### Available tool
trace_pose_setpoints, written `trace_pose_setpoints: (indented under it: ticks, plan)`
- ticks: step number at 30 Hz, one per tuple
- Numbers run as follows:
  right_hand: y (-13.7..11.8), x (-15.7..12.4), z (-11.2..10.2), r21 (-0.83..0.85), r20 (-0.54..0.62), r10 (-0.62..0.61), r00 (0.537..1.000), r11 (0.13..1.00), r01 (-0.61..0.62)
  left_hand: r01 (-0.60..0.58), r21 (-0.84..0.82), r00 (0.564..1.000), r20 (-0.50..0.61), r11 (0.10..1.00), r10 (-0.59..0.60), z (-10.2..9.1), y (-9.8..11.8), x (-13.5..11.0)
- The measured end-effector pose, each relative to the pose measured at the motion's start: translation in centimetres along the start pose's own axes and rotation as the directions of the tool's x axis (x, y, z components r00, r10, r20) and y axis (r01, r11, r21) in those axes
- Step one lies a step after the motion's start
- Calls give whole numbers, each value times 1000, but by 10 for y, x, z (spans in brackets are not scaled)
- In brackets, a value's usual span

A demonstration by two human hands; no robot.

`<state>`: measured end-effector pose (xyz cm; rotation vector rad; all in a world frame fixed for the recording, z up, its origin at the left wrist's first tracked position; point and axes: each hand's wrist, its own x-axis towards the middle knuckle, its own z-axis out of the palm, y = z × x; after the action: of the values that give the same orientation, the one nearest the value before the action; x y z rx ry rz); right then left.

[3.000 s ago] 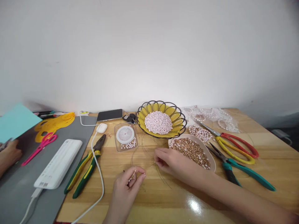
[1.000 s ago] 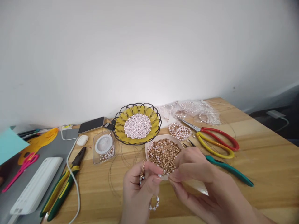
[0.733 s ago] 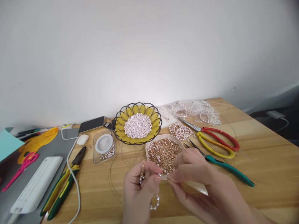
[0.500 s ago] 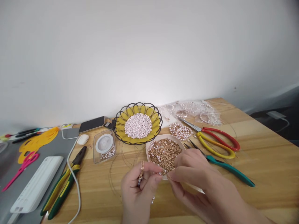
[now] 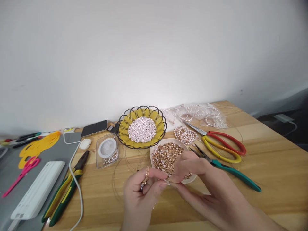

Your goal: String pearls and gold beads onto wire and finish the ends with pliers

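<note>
My left hand [image 5: 144, 194] is closed in a pinch on a bead strand [image 5: 167, 178], of which only a few small beads show between thumb and forefinger. A gold chain with dark beads [image 5: 144, 179] is looped over its forefinger. My right hand [image 5: 204, 186] is also closed, its thumb and fingertips pinched together against the strand at the left fingertips. Whatever lies inside its pinch is too small to make out. Just behind both hands is a pale dish [image 5: 151, 150] of gold and pinkish pearl beads, partly covered by the right hand.
A yellow basket [image 5: 122, 128] holds pearl beads. On the right lie scissors [image 5: 223, 141], green-handled pliers [image 5: 237, 173] and coiled bead strands [image 5: 185, 135]. Leftward are a clear box [image 5: 98, 157], yellow-green pliers [image 5: 64, 192], a white cable [image 5: 78, 186] and a power strip [image 5: 38, 189].
My right hand has moved slightly left, and its fingertips now meet those of my left hand. The left hand stays nearly in place, keeping its pinch.
</note>
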<state>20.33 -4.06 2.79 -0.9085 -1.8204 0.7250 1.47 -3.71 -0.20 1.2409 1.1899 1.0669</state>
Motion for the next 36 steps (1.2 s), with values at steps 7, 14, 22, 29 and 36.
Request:
trace_pose_setpoints:
  ticks: [7,14,22,29,36]
  plan:
    - [0,-2,4,349,27,233,972,909,-228,-77,15,990,-120,997,78,11,8,-6]
    - [5,7,8,621,158,297,942,712,-329,-68,-121,992,-111,990,54,9,3,-5]
    - [11,12,12,679,186,273,944,659,-325,135,-469,971,237,873,-23,6,-3,1]
    - [16,9,16,654,175,216,961,704,-277,234,-605,942,333,761,-24,12,-2,-2]
    - [18,10,18,527,58,52,997,847,-75,305,-719,946,302,625,-115,16,-7,-7]
